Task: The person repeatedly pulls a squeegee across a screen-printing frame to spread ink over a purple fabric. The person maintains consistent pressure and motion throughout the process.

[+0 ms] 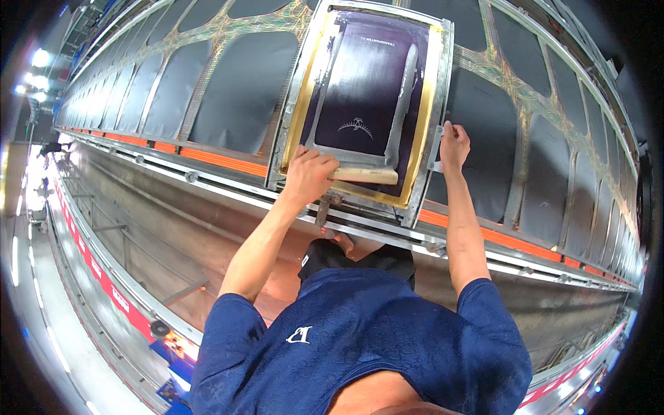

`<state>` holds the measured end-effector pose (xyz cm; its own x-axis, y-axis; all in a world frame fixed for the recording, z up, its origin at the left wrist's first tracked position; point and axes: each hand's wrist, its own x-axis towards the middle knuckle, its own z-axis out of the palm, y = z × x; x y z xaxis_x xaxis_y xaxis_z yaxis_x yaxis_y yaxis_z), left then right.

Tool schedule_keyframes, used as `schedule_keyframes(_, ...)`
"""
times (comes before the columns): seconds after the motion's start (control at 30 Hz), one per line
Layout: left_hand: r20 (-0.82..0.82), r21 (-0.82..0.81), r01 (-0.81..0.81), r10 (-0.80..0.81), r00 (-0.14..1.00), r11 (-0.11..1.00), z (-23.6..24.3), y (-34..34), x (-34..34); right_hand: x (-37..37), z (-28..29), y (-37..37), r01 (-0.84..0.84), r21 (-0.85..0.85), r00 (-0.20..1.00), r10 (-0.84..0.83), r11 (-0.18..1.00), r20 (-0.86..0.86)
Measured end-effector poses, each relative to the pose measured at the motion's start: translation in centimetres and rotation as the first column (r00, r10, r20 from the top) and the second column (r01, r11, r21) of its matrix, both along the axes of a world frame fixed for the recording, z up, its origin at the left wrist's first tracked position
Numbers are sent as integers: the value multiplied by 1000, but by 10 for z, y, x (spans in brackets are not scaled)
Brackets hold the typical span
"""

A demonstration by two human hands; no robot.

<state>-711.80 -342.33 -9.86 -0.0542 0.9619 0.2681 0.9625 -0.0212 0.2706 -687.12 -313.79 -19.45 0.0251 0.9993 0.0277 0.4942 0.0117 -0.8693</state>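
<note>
A screen-printing frame (434,104) with a metal border, yellow tape and a dark purple mesh lies across the long table in front of me. My left hand (309,176) is closed round the left end of a squeegee (366,173) with a pale wooden handle, at the near end of the mesh. Grey ink (400,117) streaks the mesh by the squeegee and along the right side. A pale emblem (355,128) shows in the mesh. My right hand (454,144) has its fingers curled at the frame's right edge, by a small metal tab; its fingertips are partly hidden.
Dark fabric panels (238,97) lie in a row along the table, with patterned strips between them. A metal rail (207,178) with small stops and an orange strip (228,160) edge the near side. A walkway (41,290) runs at left beside another long table.
</note>
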Motion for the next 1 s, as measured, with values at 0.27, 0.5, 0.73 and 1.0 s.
schedule_keyframes(0.27,10,40,57,-58,998,998,-38,-41,-29,-31,-4,-12,-12,-42,994,16,999,107)
schedule_keyframes(0.5,-25,81,58,-56,998,995,-53,54,-77,-29,8,-11,-66,-177,907,133,982,400)
schedule_keyframes(0.73,-101,113,124,-113,989,986,-70,254,-173,-88,47,68,-402,99,882,355,910,311)
schedule_keyframes(1.0,-16,-312,72,-80,997,947,-19,391,-231,-239,92,205,-809,-90,422,682,580,597)
